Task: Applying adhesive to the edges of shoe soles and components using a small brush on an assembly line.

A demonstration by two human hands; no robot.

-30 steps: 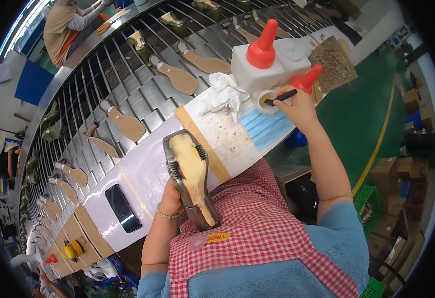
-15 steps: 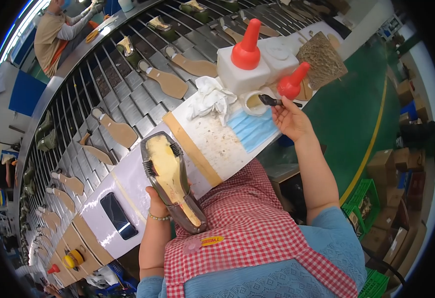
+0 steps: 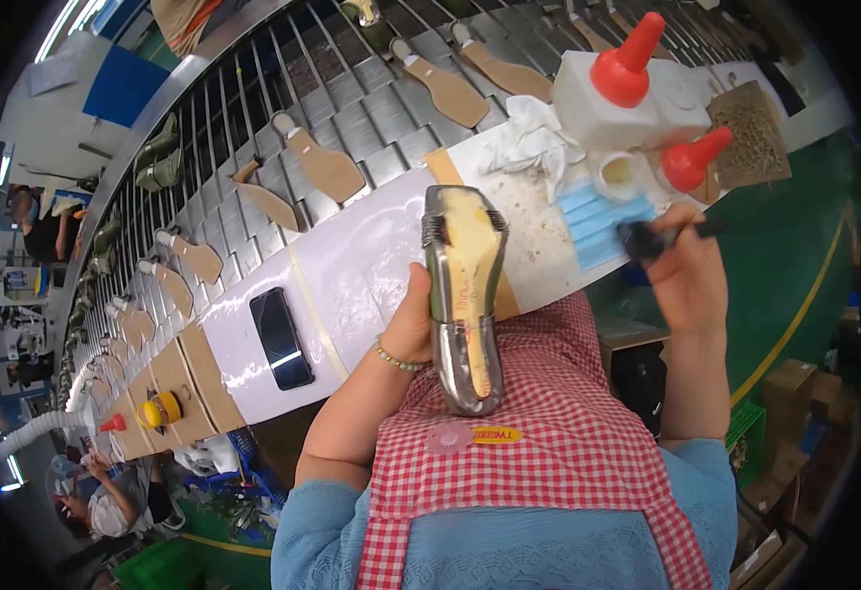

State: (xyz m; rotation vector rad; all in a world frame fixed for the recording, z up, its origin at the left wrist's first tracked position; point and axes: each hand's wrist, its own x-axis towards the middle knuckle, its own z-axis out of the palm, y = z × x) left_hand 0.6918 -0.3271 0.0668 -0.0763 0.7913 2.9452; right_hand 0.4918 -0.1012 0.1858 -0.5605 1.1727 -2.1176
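Note:
A dark shoe upper on its last (image 3: 467,265), its yellowish bottom turned up, is gripped by my left hand (image 3: 409,317) in front of my apron. My left thumb lies along its side and the other fingers are hidden beneath it. In my right hand (image 3: 688,270) is a dark brush (image 3: 644,239), blurred by motion, off to the right of the shoe. Beyond the brush stands an open white pot (image 3: 615,177) with pale liquid inside. A blue face mask (image 3: 597,228) lies flat beside the pot.
White containers (image 3: 593,103) with a red cone nozzle (image 3: 629,64) stand behind the pot, near a second red nozzle (image 3: 696,159). A crumpled white cloth (image 3: 531,140) and a phone (image 3: 281,339) lie on the bench. Insoles (image 3: 317,157) rest on the slatted metal conveyor (image 3: 381,162) beyond.
My right hand has drawn the brush away from the pot, toward me. The shoe upper has turned more upright in my left hand. The whole view has swung left.

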